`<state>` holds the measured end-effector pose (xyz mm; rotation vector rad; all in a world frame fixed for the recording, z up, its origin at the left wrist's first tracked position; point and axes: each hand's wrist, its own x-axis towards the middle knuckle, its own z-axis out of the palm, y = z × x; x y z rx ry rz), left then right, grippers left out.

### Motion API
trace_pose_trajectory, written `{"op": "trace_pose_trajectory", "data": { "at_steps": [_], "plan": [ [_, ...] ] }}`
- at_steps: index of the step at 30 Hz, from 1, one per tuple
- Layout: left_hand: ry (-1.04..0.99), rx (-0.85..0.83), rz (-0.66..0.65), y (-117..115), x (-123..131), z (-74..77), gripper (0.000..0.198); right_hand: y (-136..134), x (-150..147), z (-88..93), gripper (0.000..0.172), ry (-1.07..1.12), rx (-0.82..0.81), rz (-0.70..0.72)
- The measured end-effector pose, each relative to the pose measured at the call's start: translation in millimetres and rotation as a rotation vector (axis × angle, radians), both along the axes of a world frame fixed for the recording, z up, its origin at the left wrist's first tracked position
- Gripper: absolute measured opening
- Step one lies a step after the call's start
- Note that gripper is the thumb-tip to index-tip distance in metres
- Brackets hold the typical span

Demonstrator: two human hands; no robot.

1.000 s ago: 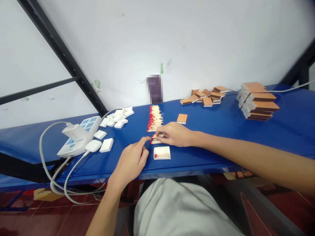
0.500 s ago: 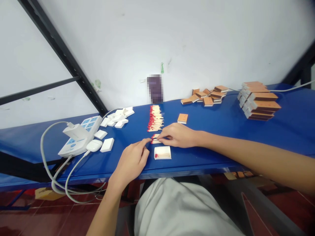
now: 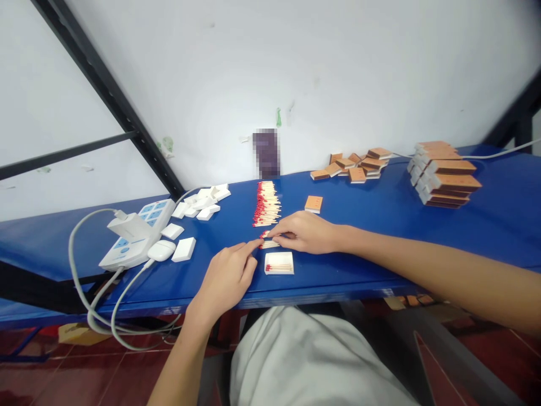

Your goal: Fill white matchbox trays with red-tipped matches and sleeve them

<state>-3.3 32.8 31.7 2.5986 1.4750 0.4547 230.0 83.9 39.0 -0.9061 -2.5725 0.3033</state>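
Observation:
On the blue tabletop lies a small group of red-headed matches (image 3: 269, 245). My right hand (image 3: 307, 232) reaches in from the right, thumb and fingertips pinched at these matches; how many they grip is hidden. From the left, my left hand (image 3: 230, 273) points its index finger at the red heads, the tip at or touching them. Its thumb stands apart and it holds nothing. Just below is a white matchbox tray (image 3: 279, 257) with several matches along its near side. Behind the hands stretches a larger pile of matches (image 3: 267, 203).
A single brown matchbox (image 3: 313, 204) lies behind my right hand. More matchboxes are heaped (image 3: 357, 166) and stacked (image 3: 448, 181) at the right. White trays (image 3: 205, 200) lie to the left, beside a power strip (image 3: 139, 239) with cables. A pixelated dark object (image 3: 266, 153) leans on the wall.
My right fingertips have shifted slightly left over the small group of matches. My left index fingertip has moved a little right, closer to the match heads.

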Motion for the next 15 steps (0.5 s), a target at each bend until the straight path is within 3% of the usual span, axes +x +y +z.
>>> {"op": "trace_pose_trajectory", "data": {
  "at_steps": [6, 15],
  "plan": [
    [-0.013, -0.015, 0.002, -0.7, 1.2, 1.6, 0.042, 2.4, -0.4, 0.0, 0.026, -0.001, 0.004, -0.106],
    [-0.022, -0.016, 0.016, -0.9, 0.6, 2.1, 0.043, 4.9, -3.6, -1.8, 0.021, -0.002, -0.019, -0.151]
  ]
}}
